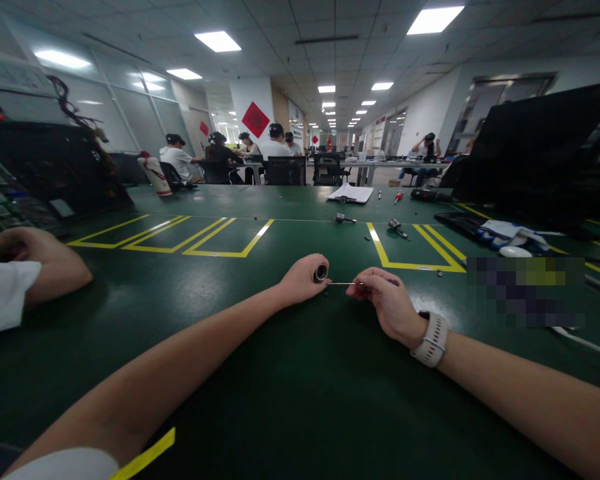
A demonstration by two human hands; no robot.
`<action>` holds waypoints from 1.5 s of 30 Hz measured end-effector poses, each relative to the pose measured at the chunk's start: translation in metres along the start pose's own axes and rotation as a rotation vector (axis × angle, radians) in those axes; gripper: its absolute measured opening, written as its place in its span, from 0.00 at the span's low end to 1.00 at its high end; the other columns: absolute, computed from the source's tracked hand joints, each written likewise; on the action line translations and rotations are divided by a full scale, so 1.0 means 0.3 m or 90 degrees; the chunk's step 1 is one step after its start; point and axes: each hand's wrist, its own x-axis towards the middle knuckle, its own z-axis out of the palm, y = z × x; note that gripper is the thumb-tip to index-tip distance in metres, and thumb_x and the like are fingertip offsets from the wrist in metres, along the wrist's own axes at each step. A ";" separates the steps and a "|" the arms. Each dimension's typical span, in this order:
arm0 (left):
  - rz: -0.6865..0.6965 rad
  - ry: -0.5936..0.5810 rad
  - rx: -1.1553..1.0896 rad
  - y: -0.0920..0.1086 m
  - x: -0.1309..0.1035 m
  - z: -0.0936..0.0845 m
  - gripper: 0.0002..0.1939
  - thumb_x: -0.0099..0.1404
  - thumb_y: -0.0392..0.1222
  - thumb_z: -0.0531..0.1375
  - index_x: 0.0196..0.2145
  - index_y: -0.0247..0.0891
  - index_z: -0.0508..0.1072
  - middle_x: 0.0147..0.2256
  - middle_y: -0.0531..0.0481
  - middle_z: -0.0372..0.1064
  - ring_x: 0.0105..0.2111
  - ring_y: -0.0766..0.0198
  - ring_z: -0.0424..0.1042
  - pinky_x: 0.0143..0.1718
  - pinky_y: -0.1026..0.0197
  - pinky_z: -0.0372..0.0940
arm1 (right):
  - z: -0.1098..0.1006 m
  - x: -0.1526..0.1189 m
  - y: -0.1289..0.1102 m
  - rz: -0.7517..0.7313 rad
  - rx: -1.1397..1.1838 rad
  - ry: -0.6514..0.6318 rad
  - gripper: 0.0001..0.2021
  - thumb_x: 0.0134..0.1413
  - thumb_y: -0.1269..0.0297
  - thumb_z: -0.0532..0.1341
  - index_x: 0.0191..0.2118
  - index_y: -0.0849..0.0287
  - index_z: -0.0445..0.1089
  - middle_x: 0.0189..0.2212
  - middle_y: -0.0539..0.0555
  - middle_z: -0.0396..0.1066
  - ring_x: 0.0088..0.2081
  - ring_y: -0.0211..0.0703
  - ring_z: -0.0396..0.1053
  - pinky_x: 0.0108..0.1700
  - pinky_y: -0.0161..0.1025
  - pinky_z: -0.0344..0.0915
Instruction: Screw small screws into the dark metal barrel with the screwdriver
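My left hand (299, 280) is closed around a dark cylindrical metal part (321, 273), its round hollow end turned to me. My right hand (384, 300), with a watch on the wrist, pinches a thin screwdriver (339, 284). The shaft lies level between the two hands, and its tip reaches my left thumb beside the cylinder. Whether the tip touches the cylinder I cannot tell. A tiny ring-like piece (327, 293) rests on the green table (280, 373) just below. Further back lie two metal parts with stems, one (345, 219) behind my hands and one (398, 229) to the right.
Yellow tape (215, 253) marks boxes on the table. At the back are a clipboard with paper (351, 193), a red pen (399, 196) and a dark tool (430, 195). Gloves (513, 235), a white mouse (515, 252) and a monitor (545, 147) stand right. Another person's arm (55, 263) rests left.
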 end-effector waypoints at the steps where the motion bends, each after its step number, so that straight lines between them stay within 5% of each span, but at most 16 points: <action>1: 0.003 0.003 -0.001 -0.001 -0.001 0.000 0.08 0.53 0.36 0.59 0.33 0.36 0.64 0.32 0.51 0.62 0.32 0.63 0.63 0.33 0.61 0.61 | 0.001 -0.001 -0.001 -0.001 0.003 0.000 0.04 0.42 0.65 0.61 0.21 0.58 0.68 0.19 0.51 0.72 0.25 0.41 0.66 0.33 0.41 0.58; 7: 0.001 0.005 -0.030 -0.017 0.002 0.007 0.12 0.55 0.33 0.56 0.40 0.36 0.64 0.38 0.47 0.62 0.38 0.61 0.64 0.41 0.57 0.62 | 0.002 0.001 -0.009 0.010 0.046 0.006 0.04 0.41 0.65 0.61 0.20 0.58 0.68 0.19 0.51 0.72 0.25 0.40 0.65 0.32 0.39 0.57; 15: -0.071 0.015 -0.051 -0.029 0.005 0.019 0.14 0.52 0.36 0.62 0.36 0.37 0.62 0.36 0.51 0.61 0.34 0.62 0.63 0.34 0.59 0.62 | -0.008 0.013 0.010 0.005 0.072 0.012 0.04 0.40 0.66 0.61 0.22 0.59 0.69 0.19 0.51 0.72 0.24 0.39 0.66 0.30 0.38 0.57; 22: -0.027 0.000 -0.045 -0.029 0.006 0.013 0.10 0.53 0.36 0.62 0.30 0.37 0.63 0.34 0.51 0.59 0.34 0.63 0.62 0.34 0.60 0.60 | -0.002 0.002 -0.003 0.018 0.049 -0.027 0.05 0.43 0.64 0.61 0.23 0.59 0.68 0.22 0.51 0.72 0.27 0.40 0.66 0.32 0.39 0.57; 30: -0.074 -0.025 -0.028 -0.002 0.014 0.008 0.08 0.55 0.37 0.61 0.30 0.36 0.63 0.29 0.54 0.61 0.30 0.64 0.62 0.31 0.61 0.58 | 0.013 -0.006 -0.020 0.012 0.017 -0.052 0.06 0.43 0.62 0.63 0.26 0.58 0.69 0.26 0.52 0.72 0.32 0.42 0.66 0.34 0.40 0.57; 45: 0.025 -0.054 0.050 0.007 0.008 0.006 0.05 0.57 0.31 0.56 0.31 0.37 0.62 0.30 0.52 0.61 0.30 0.64 0.62 0.32 0.62 0.58 | 0.011 -0.005 0.006 -0.073 -0.157 -0.070 0.05 0.49 0.62 0.61 0.30 0.58 0.70 0.30 0.52 0.71 0.35 0.43 0.66 0.35 0.40 0.59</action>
